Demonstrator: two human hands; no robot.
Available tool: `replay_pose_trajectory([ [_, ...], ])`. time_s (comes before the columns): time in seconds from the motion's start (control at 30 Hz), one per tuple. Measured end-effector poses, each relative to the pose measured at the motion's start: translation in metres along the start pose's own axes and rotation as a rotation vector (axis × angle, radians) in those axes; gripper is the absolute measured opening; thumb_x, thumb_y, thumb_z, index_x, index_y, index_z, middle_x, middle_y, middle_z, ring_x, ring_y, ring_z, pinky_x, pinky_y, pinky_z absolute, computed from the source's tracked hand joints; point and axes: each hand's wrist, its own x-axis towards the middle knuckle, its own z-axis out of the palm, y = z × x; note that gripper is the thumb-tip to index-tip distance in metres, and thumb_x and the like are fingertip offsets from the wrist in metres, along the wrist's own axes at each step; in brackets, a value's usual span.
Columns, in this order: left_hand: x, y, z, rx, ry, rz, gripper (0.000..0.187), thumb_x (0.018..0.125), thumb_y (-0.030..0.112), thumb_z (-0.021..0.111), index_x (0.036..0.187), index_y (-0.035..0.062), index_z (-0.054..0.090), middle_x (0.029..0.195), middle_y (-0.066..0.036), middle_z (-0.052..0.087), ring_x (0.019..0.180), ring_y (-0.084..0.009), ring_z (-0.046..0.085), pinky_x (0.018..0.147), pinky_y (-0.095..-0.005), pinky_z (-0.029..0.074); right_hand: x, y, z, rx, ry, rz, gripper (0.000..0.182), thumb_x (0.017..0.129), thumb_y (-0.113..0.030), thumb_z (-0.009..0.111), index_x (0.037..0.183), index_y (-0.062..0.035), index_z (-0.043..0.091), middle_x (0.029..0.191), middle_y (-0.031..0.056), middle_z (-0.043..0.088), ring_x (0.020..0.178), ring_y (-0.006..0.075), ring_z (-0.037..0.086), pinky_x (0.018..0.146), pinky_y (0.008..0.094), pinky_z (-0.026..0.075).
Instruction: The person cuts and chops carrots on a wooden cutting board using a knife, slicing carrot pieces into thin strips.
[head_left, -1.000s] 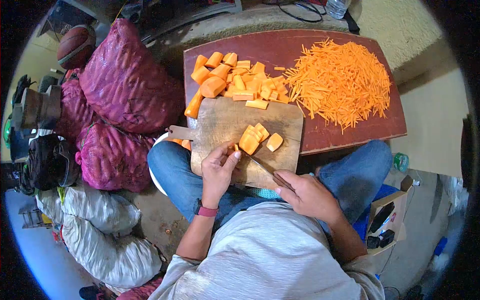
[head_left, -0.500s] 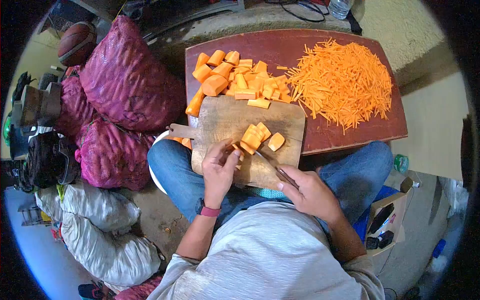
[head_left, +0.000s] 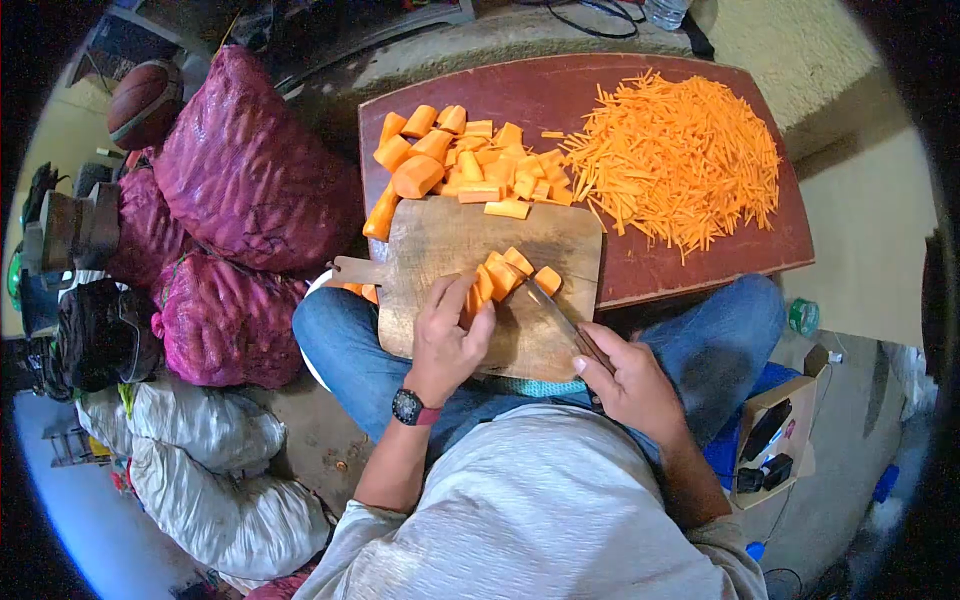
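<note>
My right hand (head_left: 632, 385) grips the handle of a knife (head_left: 556, 313), its blade pointing up and left over the wooden cutting board (head_left: 420, 235). The tip of the blade lies beside a cut carrot chunk (head_left: 547, 280). My left hand (head_left: 448, 335), with a watch at the wrist, has its thumb and bent fingers closed around carrot slices (head_left: 483, 285) left of the blade; the fingers partly hide them. Further carrot pieces (head_left: 517, 261) rest on the board just above. The board lies across my lap and against the table.
On the red table (head_left: 660, 275) are a heap of carrot sticks (head_left: 680, 160) and a pile of carrot chunks (head_left: 470, 165). Full pink mesh sacks (head_left: 255, 170) and white sacks (head_left: 215, 500) stand to the left. An open box (head_left: 775, 440) sits at the right.
My left hand has moved up and right, against the carrot slices. The knife has shifted slightly right, its tip now near the right-hand chunk. The view has moved a little.
</note>
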Motion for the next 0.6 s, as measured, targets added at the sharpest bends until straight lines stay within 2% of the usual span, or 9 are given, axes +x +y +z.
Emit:
replay_pose_trajectory([
  [0.07,-0.001,-0.004,-0.004,-0.105,-0.003,-0.05,0.041,0.091,0.006,0.076,0.129,-0.004,0.068,0.117,-0.021,0.068,0.091,-0.0348,0.072,0.079,-0.0401,0.059,0.001,0.002,0.001,0.005,-0.002,-0.011,0.037,0.104,-0.017,0.068,0.135,0.0021,0.061,0.093,0.0255,0.071,0.085,0.0417,0.075,0.073,0.0446,0.057],
  [0.2,0.001,-0.001,-0.01,-0.115,-0.015,-0.037,0.044,0.092,0.005,0.075,0.134,-0.0038,0.067,0.117,-0.019,0.068,0.091,-0.0299,0.072,0.078,-0.0366,0.058,0.004,0.005,0.004,0.002,-0.01,-0.008,0.037,0.104,-0.017,0.068,0.135,0.0024,0.061,0.093,0.0259,0.071,0.084,0.0425,0.075,0.073,0.0449,0.057],
  [0.27,0.002,0.001,-0.011,-0.147,-0.076,-0.092,0.046,0.091,0.006,0.075,0.136,-0.0026,0.066,0.118,-0.018,0.067,0.089,-0.027,0.07,0.076,-0.0348,0.057,0.004,0.01,0.007,-0.004,0.032,-0.086,0.037,0.103,-0.01,0.067,0.136,0.0047,0.063,0.083,0.0186,0.07,0.076,0.025,0.074,0.069,0.0375,0.055],
  [0.4,0.005,-0.003,-0.012,-0.172,-0.123,-0.132,0.048,0.091,0.006,0.075,0.137,-0.0013,0.066,0.115,-0.017,0.064,0.087,-0.0269,0.068,0.075,-0.0344,0.056,0.004,0.005,0.006,0.001,0.018,-0.058,0.037,0.103,-0.011,0.067,0.135,0.0058,0.062,0.086,0.0204,0.072,0.079,0.0278,0.075,0.071,0.0386,0.056],
  [0.47,0.005,-0.019,-0.007,-0.104,-0.116,0.051,0.049,0.09,0.007,0.076,0.137,-0.0007,0.066,0.111,-0.015,0.061,0.082,-0.0253,0.065,0.071,-0.0327,0.055,0.003,0.005,0.007,-0.01,0.007,-0.058,0.037,0.103,-0.013,0.068,0.134,0.0066,0.062,0.088,0.0221,0.072,0.08,0.0301,0.076,0.072,0.0394,0.056],
  [0.6,0.002,-0.028,-0.002,-0.184,-0.085,0.012,0.054,0.087,0.008,0.08,0.138,-0.001,0.064,0.108,-0.015,0.06,0.083,-0.0257,0.065,0.073,-0.0335,0.055,0.002,0.003,0.007,-0.009,0.007,-0.063,0.037,0.103,-0.013,0.068,0.134,0.0068,0.062,0.09,0.0234,0.073,0.083,0.0306,0.076,0.074,0.0398,0.056],
])
